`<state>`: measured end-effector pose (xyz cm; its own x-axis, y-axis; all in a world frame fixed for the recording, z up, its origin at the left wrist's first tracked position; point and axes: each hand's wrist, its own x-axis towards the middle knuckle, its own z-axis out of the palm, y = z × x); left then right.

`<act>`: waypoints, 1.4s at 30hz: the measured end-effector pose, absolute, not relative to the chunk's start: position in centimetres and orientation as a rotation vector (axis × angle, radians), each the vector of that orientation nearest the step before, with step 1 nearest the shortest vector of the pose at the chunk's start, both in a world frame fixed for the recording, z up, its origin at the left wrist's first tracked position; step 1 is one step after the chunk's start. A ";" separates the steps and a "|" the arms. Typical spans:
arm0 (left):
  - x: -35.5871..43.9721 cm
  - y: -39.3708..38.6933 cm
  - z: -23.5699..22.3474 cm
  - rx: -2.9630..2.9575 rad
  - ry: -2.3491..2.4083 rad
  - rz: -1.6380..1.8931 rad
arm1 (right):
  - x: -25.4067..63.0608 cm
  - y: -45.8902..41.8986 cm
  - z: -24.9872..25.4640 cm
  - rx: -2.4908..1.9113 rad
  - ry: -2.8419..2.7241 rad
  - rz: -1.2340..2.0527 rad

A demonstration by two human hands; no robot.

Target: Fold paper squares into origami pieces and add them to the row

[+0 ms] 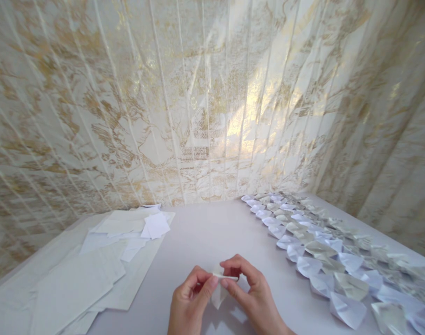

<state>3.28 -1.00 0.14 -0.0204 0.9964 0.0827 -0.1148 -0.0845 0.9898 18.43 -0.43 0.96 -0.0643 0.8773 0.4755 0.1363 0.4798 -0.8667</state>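
Note:
Between my two hands, low in the middle of the view, is a small piece of folded white paper. A narrow folded edge runs across its top, and a pointed part hangs below. My left hand pinches the left end of the fold between thumb and forefinger. At the other end, my right hand grips the fold with its thumb in front and curled fingers behind. Both hands are just above the pale table; part of the paper is hidden by the fingers.
Loose white sheets lie in overlapping stacks on the left, with small paper squares on top. Rows of folded paper pieces cover the right side. A gold-patterned curtain hangs behind the table.

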 end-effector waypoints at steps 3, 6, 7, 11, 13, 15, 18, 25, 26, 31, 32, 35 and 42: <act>3.5 -1.2 0.2 1.213 1.080 1.366 | 18.3 -0.5 1.1 -0.910 -1.571 0.755; 3.5 -1.3 0.2 1.237 1.088 1.384 | 18.3 -0.5 1.3 -0.903 -1.602 0.737; 3.5 -1.3 0.1 1.257 1.094 1.385 | 18.2 -0.6 1.3 -0.902 -1.608 0.732; 3.4 -1.2 -0.2 1.377 1.115 1.442 | 18.2 -0.8 1.4 -0.909 -1.608 0.738; 3.3 -1.1 -0.3 1.387 1.154 1.465 | 18.1 -0.8 1.4 -0.913 -1.581 0.774; 3.3 -1.0 -0.3 1.377 1.196 1.434 | 18.1 -0.7 1.3 -0.919 -1.545 0.825; 3.2 -1.1 -0.1 1.445 1.178 1.366 | 18.1 -0.6 1.2 -0.933 -1.503 0.889; 2.7 -0.8 0.5 1.563 1.174 1.299 | 18.2 -0.4 0.9 -0.990 -1.466 1.046; 2.6 -0.7 0.5 1.583 1.184 1.282 | 18.2 -0.3 0.8 -0.997 -1.458 1.055; 2.5 -0.4 0.3 1.640 1.231 1.238 | 18.4 0.1 0.4 -0.998 -1.353 1.093; 2.5 -0.3 0.3 1.666 1.219 1.225 | 18.4 0.1 0.3 -0.997 -1.326 1.097; 2.3 0.0 0.1 1.750 1.183 1.171 | 18.5 0.2 0.0 -0.984 -1.279 1.116; 1.6 0.3 0.0 1.805 1.206 1.080 | 18.8 0.6 0.2 -1.027 -1.513 1.021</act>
<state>1.64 0.33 -0.04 0.2186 0.9421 0.2544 0.3564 -0.3198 0.8779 18.80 0.63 0.24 -0.1394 0.9535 0.2672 0.1088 0.2830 -0.9529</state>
